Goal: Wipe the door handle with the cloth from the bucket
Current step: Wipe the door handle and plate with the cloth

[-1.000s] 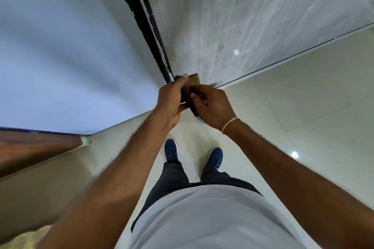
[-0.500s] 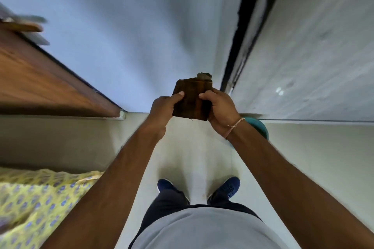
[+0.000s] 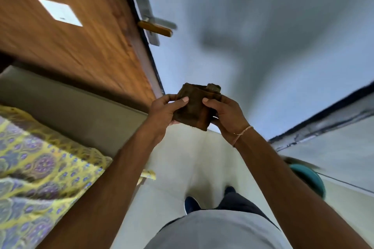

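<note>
1. Leftmost, the yellow and purple patterned bedspread (image 3: 40, 170) lies low in my view, with the brown wooden door (image 3: 77, 32) standing open above it.
2. At the door's edge sits the door handle (image 3: 155, 27), a steel plate with a brown lever, blurred and well apart from my hands, up and to their left.
3. My left hand (image 3: 164, 113) has its grip clamped on the left side of the dark brown folded cloth (image 3: 194, 109), thumb on top.
4. My right hand (image 3: 224, 115) has its grip clamped on the cloth's right side, so the cloth is held between both, in the air at chest level.
5. I judge I am at the carrying stage: cloth in hand, handle not yet touched.
6. Next I need to raise the cloth up-left and wrap it round the lever.
7. Far right, the teal round bucket (image 3: 309, 178) stands on the floor; I cannot tell its contents.
</note>
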